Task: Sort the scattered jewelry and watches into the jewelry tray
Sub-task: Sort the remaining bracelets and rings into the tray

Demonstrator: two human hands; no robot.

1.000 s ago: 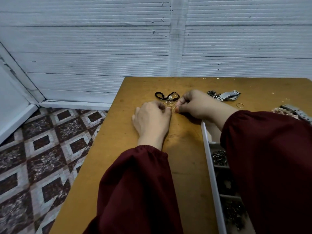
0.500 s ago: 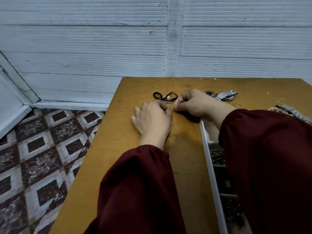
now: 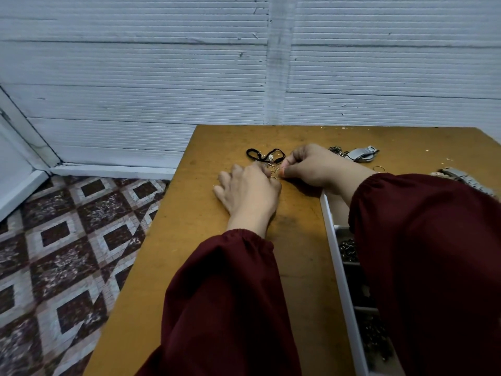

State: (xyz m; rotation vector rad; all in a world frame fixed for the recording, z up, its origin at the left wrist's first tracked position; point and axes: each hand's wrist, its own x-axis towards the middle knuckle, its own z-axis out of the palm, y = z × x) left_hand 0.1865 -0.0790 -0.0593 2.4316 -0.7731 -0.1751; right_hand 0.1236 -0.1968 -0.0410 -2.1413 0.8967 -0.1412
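Several thin gold rings (image 3: 274, 167) lie on the wooden table (image 3: 189, 226) between my two hands. My left hand (image 3: 248, 189) rests knuckles-up on the table, its fingertips curled onto the rings. My right hand (image 3: 315, 165) pinches one of the rings at its thumb and forefinger. A black cord bracelet (image 3: 264, 154) with pale beads lies just beyond the rings. The white jewelry tray (image 3: 343, 270) stands at the right, mostly hidden under my right sleeve; dark chains fill its compartments.
A silver watch (image 3: 362, 154) and a chain (image 3: 336, 150) lie beyond my right hand. A single ring (image 3: 379, 168) and a grey metal watch band (image 3: 461, 179) lie at the far right. The table's left edge drops to a tiled floor (image 3: 67, 253). A white wall runs behind.
Both hands have stayed at the ring pile with small finger movements. The camera has shifted slightly.
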